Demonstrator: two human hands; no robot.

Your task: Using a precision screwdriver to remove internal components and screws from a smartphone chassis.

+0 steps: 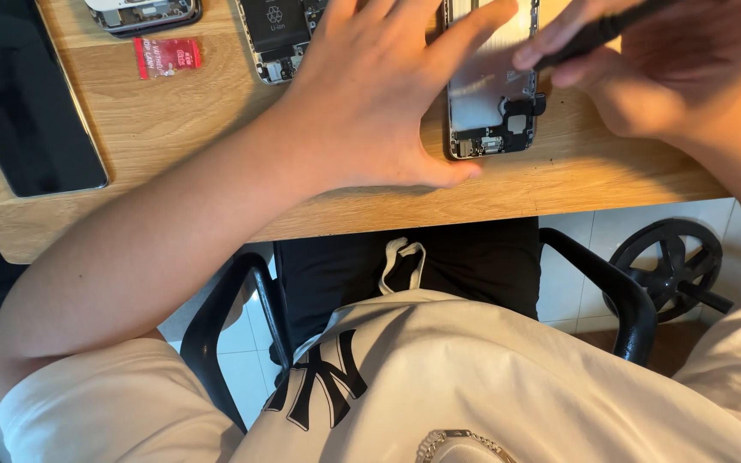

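An opened phone body (492, 94) with its inner parts exposed lies on the wooden table (216, 154). My left hand (379, 94) rests flat on the table with fingers spread, its fingertips on the phone body's left edge and its thumb by the lower corner. My right hand (679, 60) is closed around a thin black tool (593, 36), whose tip points down at the phone body's upper right part.
A second opened phone with a black battery (278, 34) lies left of my hand. A small red packet (167, 57), another phone part (143, 15) and a dark tablet (23, 94) sit farther left. Below the table edge are chair arms (598, 283) and a black wheel (671, 261).
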